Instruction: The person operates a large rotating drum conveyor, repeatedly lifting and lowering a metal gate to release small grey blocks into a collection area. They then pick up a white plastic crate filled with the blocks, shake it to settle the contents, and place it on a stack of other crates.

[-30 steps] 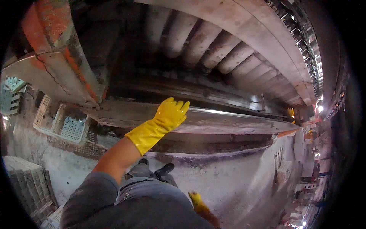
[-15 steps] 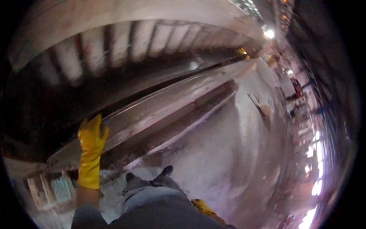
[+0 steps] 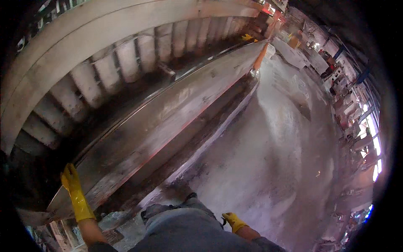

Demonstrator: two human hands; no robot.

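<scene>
My left hand [image 3: 72,176], in a yellow rubber glove, lies at the near end of a long metal trough wall [image 3: 163,113]. Its fingers are stretched out over the upper edge, beside the dark gap behind. My right hand [image 3: 235,221], also gloved in yellow, hangs low beside my body with the fingers curled. A small dark curved piece [image 3: 223,220] shows at its fingertips; I cannot make out what it is. Behind the wall, a row of pale slats [image 3: 105,69] runs beneath a broad curved beam [image 3: 126,25].
Pale, dusty floor [image 3: 260,168] stretches to the right of the trough. An orange post [image 3: 260,56] stands at its far end, with a yellow object [image 3: 247,38] nearby. Boxes and clutter [image 3: 342,92] line the far right, by bright openings.
My left hand has come down and left onto the wall's edge, its fingers closer together. My right hand shows more fully. The view has shifted, bringing more of the slats and beam into sight.
</scene>
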